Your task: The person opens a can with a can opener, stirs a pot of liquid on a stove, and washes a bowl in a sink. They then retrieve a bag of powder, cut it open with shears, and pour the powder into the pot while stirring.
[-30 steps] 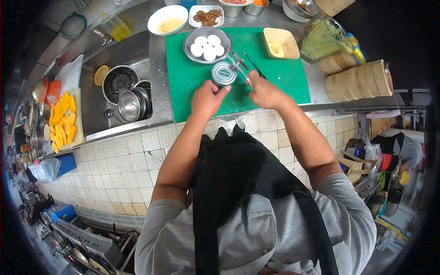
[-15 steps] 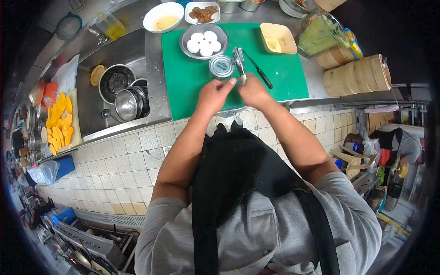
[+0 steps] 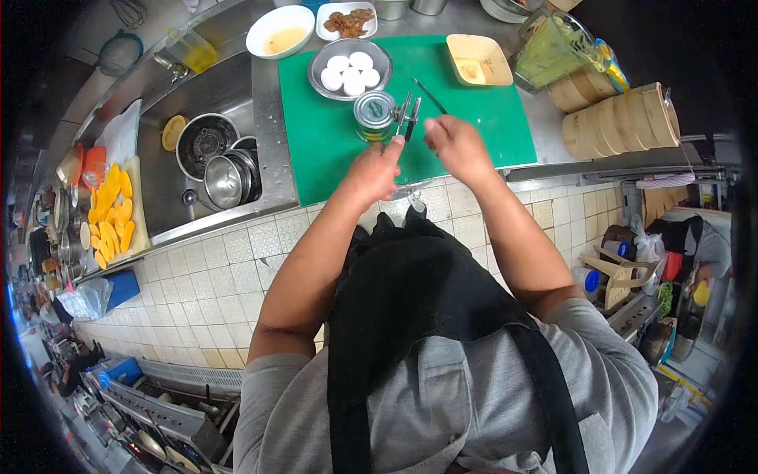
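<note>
A closed-looking tin can stands on the green cutting board. A metal can opener is set at the right side of its rim, handles towards me. My left hand is closed around the handle ends, thumb on top. To the right, my right hand hovers apart from the opener, its fingers loosely curled and nothing visible in them. A knife lies behind that hand, its handle mostly hidden. Beyond the can sits a metal bowl of white eggs.
A cream bowl stands at the board's far right. Behind the board are a white bowl of liquid and a dish of brown food. Bamboo steamers and a blender jug stand right. A sink with pans lies left.
My right hand has come off the can opener and moved right. My left hand has shifted onto the opener's handles. The can now shows more of its side.
</note>
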The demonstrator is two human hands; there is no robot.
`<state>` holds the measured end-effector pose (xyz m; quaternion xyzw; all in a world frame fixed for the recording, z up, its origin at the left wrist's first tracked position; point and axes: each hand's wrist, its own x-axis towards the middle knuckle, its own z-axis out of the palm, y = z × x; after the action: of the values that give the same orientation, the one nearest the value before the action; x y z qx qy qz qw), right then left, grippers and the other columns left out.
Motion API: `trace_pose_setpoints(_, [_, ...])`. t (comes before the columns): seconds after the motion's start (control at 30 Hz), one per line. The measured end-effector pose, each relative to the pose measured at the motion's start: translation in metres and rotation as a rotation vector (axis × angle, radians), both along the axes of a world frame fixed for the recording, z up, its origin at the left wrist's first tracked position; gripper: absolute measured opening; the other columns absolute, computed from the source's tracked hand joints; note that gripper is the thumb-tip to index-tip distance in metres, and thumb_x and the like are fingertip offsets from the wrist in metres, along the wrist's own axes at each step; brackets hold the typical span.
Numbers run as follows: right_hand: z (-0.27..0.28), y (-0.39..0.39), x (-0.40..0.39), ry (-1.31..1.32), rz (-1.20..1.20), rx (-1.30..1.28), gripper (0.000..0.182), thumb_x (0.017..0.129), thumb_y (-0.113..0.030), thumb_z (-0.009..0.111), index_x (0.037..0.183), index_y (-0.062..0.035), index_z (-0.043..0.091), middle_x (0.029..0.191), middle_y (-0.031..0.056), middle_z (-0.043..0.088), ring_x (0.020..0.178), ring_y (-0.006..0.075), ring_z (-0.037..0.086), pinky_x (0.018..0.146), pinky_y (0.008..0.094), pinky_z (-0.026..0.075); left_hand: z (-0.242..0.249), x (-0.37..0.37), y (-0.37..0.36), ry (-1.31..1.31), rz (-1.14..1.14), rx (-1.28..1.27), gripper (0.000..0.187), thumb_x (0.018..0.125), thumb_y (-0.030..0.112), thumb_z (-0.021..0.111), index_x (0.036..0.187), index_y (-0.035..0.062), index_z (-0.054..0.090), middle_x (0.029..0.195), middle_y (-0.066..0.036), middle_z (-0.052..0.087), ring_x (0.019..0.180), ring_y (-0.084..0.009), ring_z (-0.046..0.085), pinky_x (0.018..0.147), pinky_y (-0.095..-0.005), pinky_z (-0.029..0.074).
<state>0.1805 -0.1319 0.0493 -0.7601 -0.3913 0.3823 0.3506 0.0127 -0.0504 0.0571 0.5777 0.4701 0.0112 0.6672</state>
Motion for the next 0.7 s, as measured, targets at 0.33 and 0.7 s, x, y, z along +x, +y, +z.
trace_pose_setpoints(0.33, [-0.018, 0.038, -0.017, 0.184, -0.297, 0.155, 0.042, 0.100, -0.034, 0.047, 0.082, 0.0029, 0.058, 0.063, 0.0133, 0.061, 0.050, 0.0200, 0.061, 0.047, 0.0329, 0.049, 0.014, 0.000, 0.010, 0.025, -0.217, 0.157, 0.062, 0.096, 0.052, 0.041, 0.097, -0.0085, 0.054, 0.073, -0.011, 0.054, 0.050, -0.0199, 0.055, 0.042, -0.0341, 0.048])
trace_pose_setpoints(0.7, [-0.025, 0.013, -0.015, -0.733, 0.077, 0.614, 0.037, 0.081, -0.013, 0.070, 0.114, 0.0031, 0.062, 0.100, 0.0204, 0.067, 0.096, 0.0392, 0.063, 0.087, 0.0430, 0.050, 0.009, -0.006, 0.014, -0.013, -0.172, 0.032, 0.058, 0.097, 0.052, 0.042, 0.104, -0.0045, 0.053, 0.067, -0.003, 0.047, 0.044, -0.0128, 0.045, 0.037, -0.0307, 0.040])
